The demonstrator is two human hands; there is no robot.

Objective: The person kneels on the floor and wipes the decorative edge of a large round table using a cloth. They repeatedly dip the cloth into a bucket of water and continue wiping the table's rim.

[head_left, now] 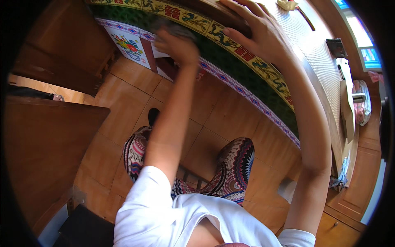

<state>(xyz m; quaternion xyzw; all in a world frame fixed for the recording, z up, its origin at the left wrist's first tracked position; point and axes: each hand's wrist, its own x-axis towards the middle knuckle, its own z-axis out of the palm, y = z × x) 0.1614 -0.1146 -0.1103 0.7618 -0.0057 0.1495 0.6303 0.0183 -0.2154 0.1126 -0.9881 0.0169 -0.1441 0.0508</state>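
My left hand [179, 46] reaches forward, closed on a dark grey cloth [175, 29]. The cloth is pressed against the green tile band [214, 51] on the front of a tiled counter and is partly smeared by motion. Above that band runs a yellow tile border [242, 53] with red and green figures. My right hand [263, 35] lies with its fingers spread over the counter's brown wooden edge [205, 9], holding nothing.
A white tile with a flower picture [131, 47] is lower on the counter front. Wooden cabinets [53, 136] stand at the left. On the pale patterned countertop [304, 37] are a dark box [336, 48] and a board [347, 111]. My patterned trouser legs [236, 164] are below.
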